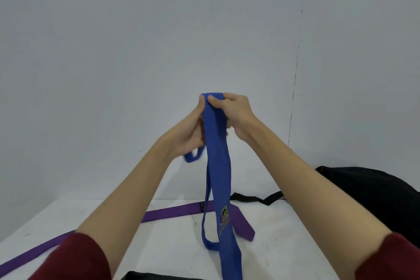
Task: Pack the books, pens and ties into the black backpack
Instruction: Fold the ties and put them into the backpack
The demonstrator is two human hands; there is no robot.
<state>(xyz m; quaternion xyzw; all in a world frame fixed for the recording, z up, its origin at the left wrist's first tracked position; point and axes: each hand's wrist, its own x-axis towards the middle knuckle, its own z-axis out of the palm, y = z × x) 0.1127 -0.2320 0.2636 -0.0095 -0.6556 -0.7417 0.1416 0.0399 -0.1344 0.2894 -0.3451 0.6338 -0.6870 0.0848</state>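
Note:
A blue tie [218, 166] with a small embroidered emblem hangs in the air above the table. My left hand [189, 133] and my right hand [231, 113] both grip its folded top, thumbs pinching the fold. Its wide end drops past the bottom edge of the view and a narrow loop dangles beside it. A purple tie [172, 211] lies flat across the white table behind the blue one. The black backpack [375, 191] sits at the right edge, partly hidden by my right forearm. No books or pens are in view.
A black strap [256, 199] of the backpack lies on the white table [172, 248] toward the wall. A dark object [145, 276] shows at the bottom edge. A plain grey wall [159, 41] rises right behind the table.

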